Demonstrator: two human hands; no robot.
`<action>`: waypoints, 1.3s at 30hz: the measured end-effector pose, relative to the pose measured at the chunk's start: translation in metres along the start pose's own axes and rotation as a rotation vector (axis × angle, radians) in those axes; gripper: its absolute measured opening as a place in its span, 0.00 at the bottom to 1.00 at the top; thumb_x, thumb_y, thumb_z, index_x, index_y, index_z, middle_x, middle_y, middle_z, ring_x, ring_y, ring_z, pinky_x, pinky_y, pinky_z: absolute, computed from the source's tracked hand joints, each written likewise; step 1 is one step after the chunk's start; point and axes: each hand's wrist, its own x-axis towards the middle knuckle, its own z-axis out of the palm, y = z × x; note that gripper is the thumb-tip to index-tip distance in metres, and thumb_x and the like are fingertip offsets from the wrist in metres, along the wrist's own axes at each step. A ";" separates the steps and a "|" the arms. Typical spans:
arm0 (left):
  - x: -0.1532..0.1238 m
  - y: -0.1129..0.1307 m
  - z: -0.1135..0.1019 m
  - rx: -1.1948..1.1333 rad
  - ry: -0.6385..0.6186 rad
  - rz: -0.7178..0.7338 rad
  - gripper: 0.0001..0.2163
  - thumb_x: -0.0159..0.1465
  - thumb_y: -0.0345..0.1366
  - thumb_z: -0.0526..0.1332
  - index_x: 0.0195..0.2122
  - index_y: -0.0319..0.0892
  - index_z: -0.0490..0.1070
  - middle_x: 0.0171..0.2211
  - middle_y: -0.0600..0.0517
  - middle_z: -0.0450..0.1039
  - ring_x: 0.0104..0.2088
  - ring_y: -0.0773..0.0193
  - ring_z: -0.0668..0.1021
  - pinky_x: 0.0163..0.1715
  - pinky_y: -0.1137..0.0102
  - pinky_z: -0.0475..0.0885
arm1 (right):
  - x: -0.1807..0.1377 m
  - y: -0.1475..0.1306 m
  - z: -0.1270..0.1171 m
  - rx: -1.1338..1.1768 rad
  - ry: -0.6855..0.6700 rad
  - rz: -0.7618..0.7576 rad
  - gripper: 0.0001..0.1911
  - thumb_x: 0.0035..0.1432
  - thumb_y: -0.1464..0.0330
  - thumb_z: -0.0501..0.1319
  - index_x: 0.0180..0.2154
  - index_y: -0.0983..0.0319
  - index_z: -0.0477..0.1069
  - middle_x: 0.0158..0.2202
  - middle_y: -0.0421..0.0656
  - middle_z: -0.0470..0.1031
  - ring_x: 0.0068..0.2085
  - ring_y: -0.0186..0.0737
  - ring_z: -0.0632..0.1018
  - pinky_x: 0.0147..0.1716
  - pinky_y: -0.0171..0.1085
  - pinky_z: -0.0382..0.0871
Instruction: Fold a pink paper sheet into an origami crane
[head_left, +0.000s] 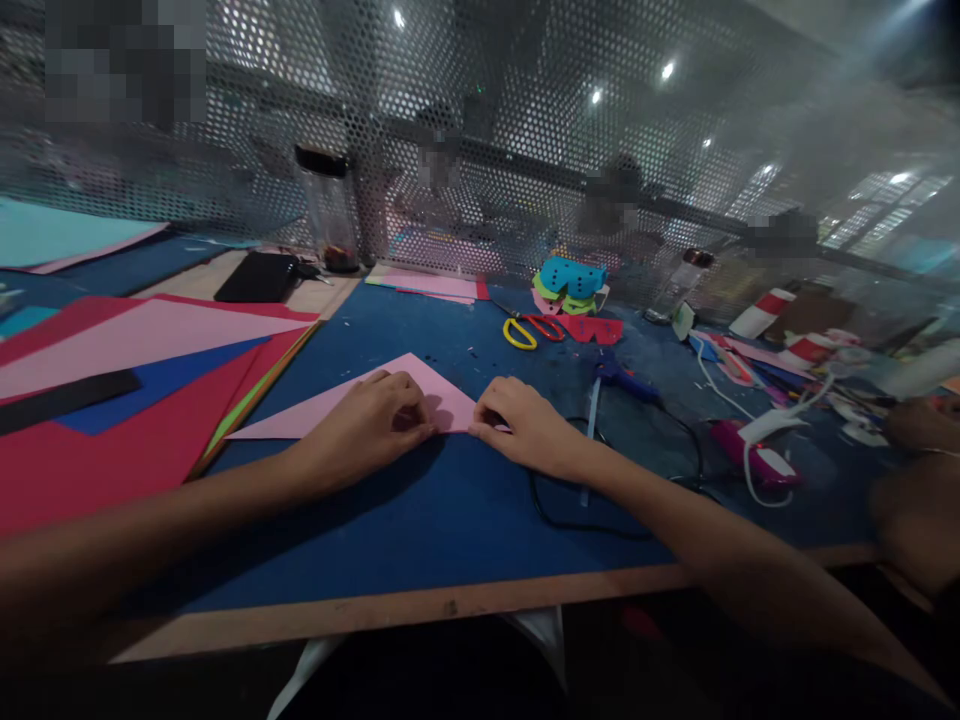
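Observation:
A pink sheet of paper (420, 388), folded into a triangle, lies on the blue tabletop with its peak pointing away from me. My left hand (375, 415) rests over its left half, thumb and fingers closed on the near edge around the middle. Toward the right corner, my right hand (525, 425) pinches the same near edge and hides part of that corner. A glue gun (624, 380) lies just beyond my right hand, and a clear glue stick (591, 410) is next to it.
Stacked coloured paper (202, 400) covers the left side. Scissors (520, 334) and cut paper masks (574, 275) lie at the back. A jar (330, 215) stands near the perforated metal screen (510, 120). Cords and a pink device (756, 455) sit right, near another person's arm (919, 510).

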 end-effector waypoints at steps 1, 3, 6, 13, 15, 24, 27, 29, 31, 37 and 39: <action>-0.001 0.000 0.000 0.012 0.004 0.006 0.10 0.67 0.40 0.60 0.30 0.42 0.73 0.32 0.49 0.72 0.35 0.58 0.73 0.37 0.65 0.66 | 0.000 0.000 0.001 -0.004 0.003 -0.001 0.07 0.67 0.65 0.63 0.36 0.61 0.71 0.39 0.43 0.72 0.41 0.40 0.70 0.44 0.39 0.61; -0.001 0.001 0.001 0.050 0.008 0.027 0.10 0.67 0.40 0.60 0.30 0.42 0.73 0.33 0.49 0.72 0.36 0.57 0.73 0.37 0.65 0.66 | 0.000 0.001 0.002 -0.014 0.009 0.000 0.08 0.67 0.66 0.63 0.35 0.61 0.71 0.38 0.42 0.72 0.41 0.40 0.70 0.43 0.39 0.61; -0.001 0.000 0.002 0.111 0.003 0.053 0.11 0.69 0.41 0.60 0.31 0.42 0.73 0.34 0.49 0.72 0.36 0.57 0.73 0.39 0.64 0.65 | 0.000 0.000 0.002 -0.023 0.015 0.003 0.07 0.67 0.66 0.62 0.35 0.61 0.71 0.39 0.42 0.72 0.41 0.39 0.69 0.43 0.39 0.60; -0.001 -0.001 0.002 0.153 0.001 0.053 0.10 0.68 0.40 0.60 0.31 0.42 0.71 0.34 0.49 0.73 0.36 0.57 0.73 0.38 0.63 0.66 | 0.001 -0.003 0.002 -0.043 0.013 0.022 0.07 0.67 0.67 0.61 0.35 0.61 0.70 0.39 0.43 0.72 0.41 0.40 0.69 0.43 0.39 0.60; -0.001 -0.001 0.002 0.151 0.002 0.056 0.10 0.68 0.39 0.60 0.30 0.42 0.70 0.34 0.49 0.73 0.36 0.57 0.73 0.37 0.64 0.66 | 0.001 -0.004 0.003 -0.042 0.017 0.027 0.06 0.66 0.67 0.61 0.34 0.61 0.70 0.39 0.43 0.72 0.42 0.40 0.69 0.43 0.39 0.60; 0.000 0.001 0.001 0.120 0.024 0.077 0.10 0.68 0.38 0.60 0.30 0.41 0.70 0.33 0.48 0.72 0.35 0.58 0.72 0.37 0.64 0.67 | 0.002 -0.005 0.005 -0.047 0.035 0.056 0.05 0.64 0.68 0.62 0.34 0.61 0.70 0.40 0.43 0.72 0.41 0.40 0.70 0.43 0.40 0.60; 0.000 0.003 0.000 0.114 0.020 0.074 0.09 0.68 0.37 0.61 0.31 0.40 0.72 0.33 0.48 0.72 0.36 0.56 0.72 0.38 0.63 0.68 | 0.002 -0.004 0.006 -0.044 0.028 0.059 0.05 0.64 0.68 0.61 0.34 0.61 0.70 0.40 0.43 0.72 0.42 0.40 0.70 0.44 0.40 0.61; -0.001 0.005 0.000 0.078 0.014 0.086 0.07 0.68 0.36 0.61 0.35 0.40 0.74 0.34 0.47 0.73 0.37 0.56 0.73 0.39 0.63 0.68 | 0.002 -0.004 0.006 -0.041 0.023 0.067 0.05 0.64 0.67 0.61 0.35 0.61 0.70 0.40 0.43 0.72 0.42 0.40 0.70 0.45 0.40 0.61; -0.001 0.007 0.000 0.024 0.007 0.131 0.07 0.70 0.35 0.59 0.40 0.40 0.76 0.37 0.47 0.75 0.40 0.56 0.75 0.40 0.64 0.69 | 0.002 -0.005 0.006 -0.035 0.019 0.075 0.05 0.64 0.67 0.61 0.35 0.61 0.70 0.40 0.42 0.71 0.42 0.40 0.70 0.45 0.40 0.61; -0.005 0.005 0.003 0.064 -0.012 0.307 0.14 0.74 0.32 0.53 0.52 0.47 0.78 0.42 0.49 0.79 0.42 0.59 0.78 0.44 0.64 0.70 | 0.003 -0.006 0.005 -0.034 0.016 0.087 0.05 0.64 0.68 0.61 0.34 0.61 0.70 0.40 0.43 0.72 0.42 0.40 0.70 0.43 0.40 0.60; -0.006 0.002 0.004 0.107 -0.013 0.333 0.14 0.74 0.32 0.54 0.53 0.50 0.77 0.43 0.50 0.79 0.42 0.59 0.79 0.44 0.63 0.69 | 0.003 -0.006 0.005 -0.034 0.011 0.087 0.06 0.64 0.67 0.62 0.34 0.61 0.70 0.40 0.43 0.72 0.42 0.40 0.70 0.43 0.40 0.60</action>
